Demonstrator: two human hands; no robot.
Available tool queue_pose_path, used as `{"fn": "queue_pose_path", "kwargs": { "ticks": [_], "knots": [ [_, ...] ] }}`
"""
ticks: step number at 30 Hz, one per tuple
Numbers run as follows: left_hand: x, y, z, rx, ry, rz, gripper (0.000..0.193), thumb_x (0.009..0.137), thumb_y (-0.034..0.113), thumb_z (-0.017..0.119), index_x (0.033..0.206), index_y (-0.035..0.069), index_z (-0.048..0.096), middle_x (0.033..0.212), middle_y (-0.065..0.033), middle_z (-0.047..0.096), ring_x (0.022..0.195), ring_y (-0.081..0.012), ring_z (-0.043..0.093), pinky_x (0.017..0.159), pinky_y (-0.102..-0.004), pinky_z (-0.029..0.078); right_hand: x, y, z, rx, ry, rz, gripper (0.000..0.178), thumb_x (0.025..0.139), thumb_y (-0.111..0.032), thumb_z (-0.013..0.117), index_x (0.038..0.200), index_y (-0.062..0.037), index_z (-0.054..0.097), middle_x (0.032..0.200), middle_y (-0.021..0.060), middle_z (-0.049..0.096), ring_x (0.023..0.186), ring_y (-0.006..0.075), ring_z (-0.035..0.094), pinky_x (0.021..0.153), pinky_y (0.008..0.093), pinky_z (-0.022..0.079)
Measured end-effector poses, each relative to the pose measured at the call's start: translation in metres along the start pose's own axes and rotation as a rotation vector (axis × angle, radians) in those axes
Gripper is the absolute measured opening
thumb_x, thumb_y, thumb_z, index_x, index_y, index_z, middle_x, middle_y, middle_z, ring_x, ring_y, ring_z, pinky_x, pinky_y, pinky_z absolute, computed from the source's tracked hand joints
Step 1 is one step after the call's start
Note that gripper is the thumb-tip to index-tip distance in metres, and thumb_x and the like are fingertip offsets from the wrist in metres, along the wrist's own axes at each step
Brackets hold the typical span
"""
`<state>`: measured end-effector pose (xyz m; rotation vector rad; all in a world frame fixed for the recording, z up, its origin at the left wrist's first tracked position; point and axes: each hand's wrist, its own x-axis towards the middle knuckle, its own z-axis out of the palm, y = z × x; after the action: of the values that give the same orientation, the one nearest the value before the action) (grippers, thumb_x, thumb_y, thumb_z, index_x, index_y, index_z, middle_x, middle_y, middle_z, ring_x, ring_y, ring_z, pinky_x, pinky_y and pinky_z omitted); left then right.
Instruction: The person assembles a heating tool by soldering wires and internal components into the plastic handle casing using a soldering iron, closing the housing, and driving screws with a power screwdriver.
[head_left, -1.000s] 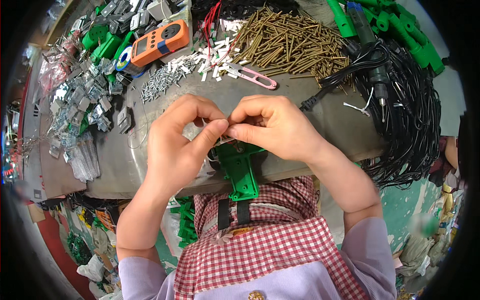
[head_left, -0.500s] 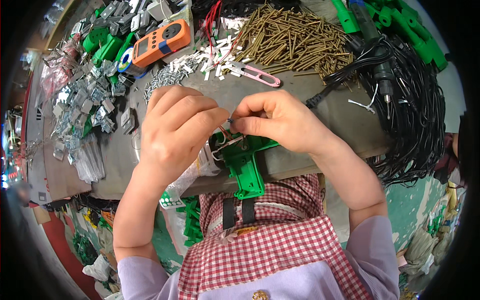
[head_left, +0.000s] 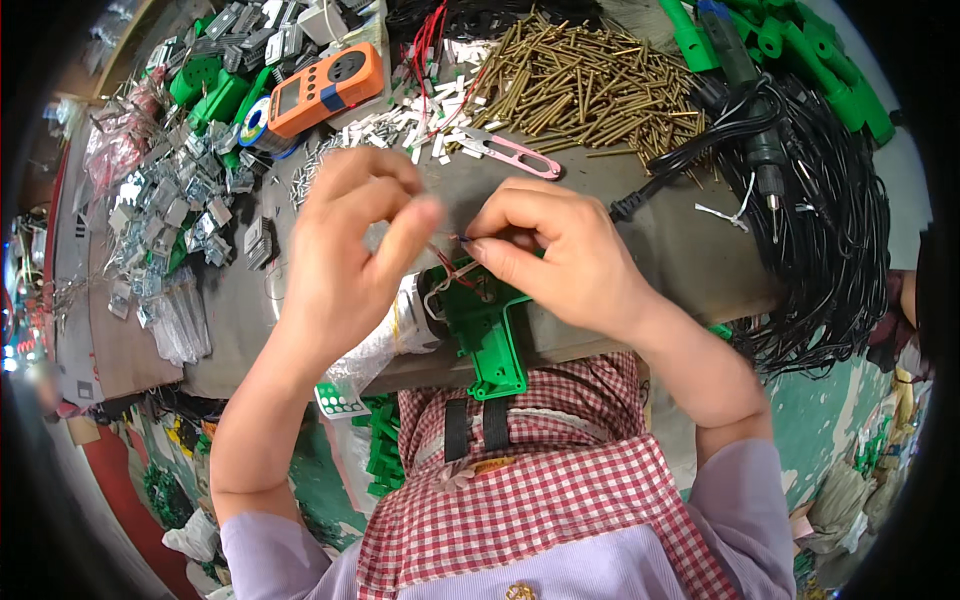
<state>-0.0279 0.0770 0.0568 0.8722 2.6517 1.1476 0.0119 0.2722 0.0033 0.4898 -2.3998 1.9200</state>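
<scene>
My right hand (head_left: 565, 250) pinches a thin wire (head_left: 461, 238) between thumb and forefinger, its bare end pointing left. Beside it my left hand (head_left: 345, 260) is raised with bent fingers, smeared by motion; whether anything is between them cannot be made out. Below both hands lies an open green plastic housing (head_left: 490, 345) at the table's front edge, with reddish and white wires (head_left: 445, 285) rising from its upper part. A white cylindrical part (head_left: 408, 322) in clear wrapping adjoins the housing on its left.
Behind the hands lie pink thread snips (head_left: 522, 156), brass-coloured screws (head_left: 590, 85), small white pieces (head_left: 440, 120) and an orange meter (head_left: 325, 90). Metal parts (head_left: 190, 205) crowd the left. A power screwdriver (head_left: 768, 165) and black cables (head_left: 830, 220) are at right.
My left hand has drawn away from the right fingertips, leftward, and its thumb has separated from the wire. My right hand has tilted slightly and still pinches the wire.
</scene>
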Motion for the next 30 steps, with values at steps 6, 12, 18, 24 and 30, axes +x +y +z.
{"fn": "queue_pose_path", "kwargs": {
  "ticks": [6,12,18,24,30],
  "knots": [
    [0.001,0.007,0.003,0.472,0.119,0.431,0.021,0.068,0.017,0.076,0.075,0.006,0.059,0.113,-0.0115,0.056,0.103,-0.0301,0.05,0.088,-0.0413,0.039,-0.001,0.006,-0.001,0.092,-0.041,-0.015,0.01,0.078,-0.009,0.065,0.081,-0.0006,0.06,0.074,0.0092,0.057,0.07,0.0246,0.058,0.065,0.0343,0.046],
    [-0.008,-0.009,0.008,-0.119,0.015,-0.021,0.015,0.077,0.017,0.068,0.073,0.005,0.059,0.11,-0.0136,0.056,0.102,-0.0279,0.051,0.089,-0.0386,0.039,-0.001,0.008,0.002,-0.226,0.115,-0.276,0.011,0.078,-0.009,0.065,0.082,-0.0017,0.059,0.073,0.0084,0.056,0.072,0.026,0.057,0.064,0.0339,0.045],
    [-0.005,0.006,0.008,0.478,0.179,0.381,0.019,0.066,0.011,0.078,0.077,0.01,0.063,0.112,-0.0091,0.056,0.105,-0.032,0.05,0.089,-0.0427,0.038,0.0,0.0,-0.001,0.085,-0.081,0.083,0.01,0.078,-0.009,0.065,0.082,-0.0018,0.059,0.074,0.0082,0.056,0.072,0.0262,0.056,0.065,0.034,0.045],
    [-0.011,-0.008,0.01,0.032,0.077,0.085,0.016,0.069,0.013,0.075,0.08,0.01,0.065,0.112,-0.0088,0.057,0.103,-0.032,0.051,0.088,-0.0414,0.039,0.0,0.008,0.0,-0.064,0.01,-0.141,0.01,0.078,-0.008,0.064,0.081,-0.0023,0.057,0.075,0.0086,0.056,0.075,0.0272,0.055,0.067,0.0374,0.045],
    [-0.011,-0.001,0.011,0.16,0.057,0.113,0.013,0.076,0.014,0.071,0.077,0.005,0.062,0.116,-0.012,0.054,0.105,-0.0258,0.051,0.091,-0.0367,0.038,0.0,0.006,0.004,-0.21,0.036,-0.285,0.014,0.075,-0.008,0.065,0.077,-0.0033,0.052,0.075,0.0083,0.051,0.076,0.0269,0.052,0.069,0.0388,0.043]
  ]
}}
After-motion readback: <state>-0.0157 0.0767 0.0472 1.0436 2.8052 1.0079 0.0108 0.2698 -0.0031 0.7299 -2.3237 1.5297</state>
